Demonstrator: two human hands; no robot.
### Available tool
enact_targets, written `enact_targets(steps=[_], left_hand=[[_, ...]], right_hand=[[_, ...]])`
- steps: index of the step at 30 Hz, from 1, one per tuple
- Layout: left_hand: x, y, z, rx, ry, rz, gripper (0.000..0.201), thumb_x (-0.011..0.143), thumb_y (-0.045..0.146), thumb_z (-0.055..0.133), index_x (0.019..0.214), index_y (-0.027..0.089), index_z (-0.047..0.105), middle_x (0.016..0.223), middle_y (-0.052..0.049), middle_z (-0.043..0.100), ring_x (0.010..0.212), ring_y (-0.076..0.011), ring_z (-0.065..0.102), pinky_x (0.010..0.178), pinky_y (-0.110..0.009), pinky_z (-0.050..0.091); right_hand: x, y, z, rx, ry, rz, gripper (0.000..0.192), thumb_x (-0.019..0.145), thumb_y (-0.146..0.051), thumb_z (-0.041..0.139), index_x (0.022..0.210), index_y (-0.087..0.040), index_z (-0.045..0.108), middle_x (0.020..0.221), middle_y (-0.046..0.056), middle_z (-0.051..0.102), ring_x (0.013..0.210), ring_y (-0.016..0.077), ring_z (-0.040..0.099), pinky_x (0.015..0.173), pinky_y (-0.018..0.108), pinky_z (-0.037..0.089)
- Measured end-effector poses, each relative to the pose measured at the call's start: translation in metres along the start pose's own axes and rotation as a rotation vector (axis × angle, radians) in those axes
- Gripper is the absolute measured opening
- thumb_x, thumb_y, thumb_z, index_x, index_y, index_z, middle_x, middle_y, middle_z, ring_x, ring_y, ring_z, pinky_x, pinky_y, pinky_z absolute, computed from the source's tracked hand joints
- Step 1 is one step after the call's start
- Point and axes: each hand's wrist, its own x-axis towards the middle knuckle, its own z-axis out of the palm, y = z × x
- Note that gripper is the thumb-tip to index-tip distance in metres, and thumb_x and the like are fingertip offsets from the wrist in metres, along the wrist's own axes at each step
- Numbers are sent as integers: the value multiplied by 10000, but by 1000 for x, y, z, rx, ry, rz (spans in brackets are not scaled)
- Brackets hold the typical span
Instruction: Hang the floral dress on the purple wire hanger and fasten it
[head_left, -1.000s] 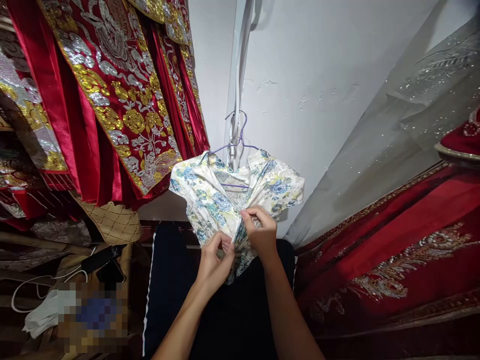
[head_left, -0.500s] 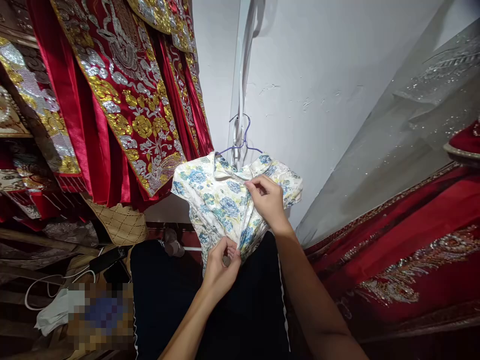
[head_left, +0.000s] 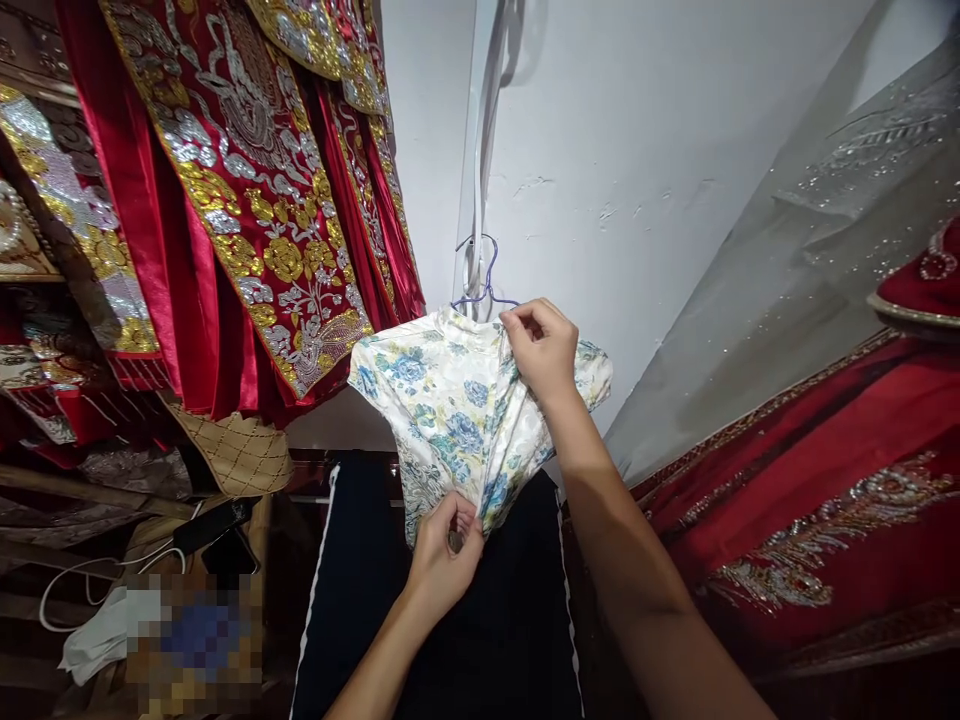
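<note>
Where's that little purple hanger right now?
The purple hanger hangs at the white wall, centre of the head view, above the floral garment, just left of the right hand.

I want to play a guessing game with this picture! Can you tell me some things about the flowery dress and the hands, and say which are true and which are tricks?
1. The flowery dress hangs on a purple wire hanger. True.
2. The right hand pinches the dress near its collar. True.
3. The left hand is holding a phone. False: it grips the lower part of the dress.
4. The dress has red and gold flowers. False: it is white with blue flowers; the red and gold robes hang to its left.
5. The wall behind the dress is white. True.
</note>
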Motion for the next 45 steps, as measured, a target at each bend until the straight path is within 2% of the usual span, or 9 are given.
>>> enact_targets(steps=[6, 13, 19, 24, 29, 34, 37, 41, 45], left_hand=[[26, 1, -10, 41, -29, 79, 137, 941, 283, 549, 911, 197, 652, 846, -39, 639, 780, -168, 590, 719, -281, 475], [148, 79, -38, 82, 146, 510, 344, 977, 311, 527, 1304, 233, 604, 1090, -77, 684, 949, -196, 638, 875, -327, 490], [198, 110, -35, 192, 97, 595, 210, 985, 332, 523, 892, 183, 639, 807, -20, 633, 760, -160, 577, 717, -270, 432], [205, 110, -53, -39, 228, 523, 260, 980, 369, 535, 821, 171, 588, 713, 11, 539, 662, -120, 505, 628, -230, 395], [226, 85, -127, -265, 571, 446, 179, 918, 277, 634, 792, 152, 607, 748, 7, 562, 677, -100, 517, 682, -210, 439], [211, 31, -170, -896, 676, -22, 247, 959, 161, 522, 714, 167, 489, 620, 35, 481, 583, -76, 506, 684, -200, 495], [181, -6, -149, -1038, 695, -196, 273, 965, 47, 415, 726, 162, 477, 619, 30, 491, 557, -56, 501, 715, -187, 516], [134, -52, -94, -1054, 695, -306, 270, 950, 46, 414, 716, 155, 492, 649, 4, 533, 614, -78, 574, 780, -255, 548], [108, -61, -63, -1044, 703, -339, 134, 907, 145, 570, 775, 143, 592, 724, -7, 602, 691, -95, 621, 818, -261, 533]], right_hand=[[-6, -15, -4, 98, -26, 19, 165, 923, -307, 624, 789, -211, 639, 749, 6, 588, 631, 138, 494, 584, 288, 386], [-6, -26, -16, 103, -22, -50, 147, 915, -292, 645, 787, -222, 666, 751, 20, 632, 648, 157, 546, 603, 310, 430], [-14, -3, -10, 133, -53, -125, 110, 906, -292, 660, 810, -247, 692, 772, 37, 679, 718, 189, 625, 658, 336, 489], [-47, 25, 4, 115, -308, -157, 199, 928, -307, 616, 749, -234, 661, 734, 40, 674, 698, 182, 620, 653, 320, 456], [-86, 7, 7, 205, -292, 131, 246, 908, -399, 635, 734, -225, 627, 688, 20, 631, 622, 159, 555, 580, 293, 420], [-112, -38, 14, 401, -198, 336, 223, 882, -371, 670, 733, -216, 611, 677, 11, 595, 634, 158, 545, 586, 286, 430], [-133, -54, 23, 508, -87, 483, 230, 877, -364, 678, 732, -208, 590, 641, -11, 542, 579, 135, 503, 547, 269, 403], [-171, -48, 15, 477, 86, 708, 285, 869, -387, 690, 702, -201, 552, 558, -43, 492, 505, 111, 444, 487, 246, 335], [-193, -22, -15, 414, 94, 784, 340, 845, -412, 711, 656, -202, 522, 532, -57, 445, 508, 104, 383, 503, 247, 306]])
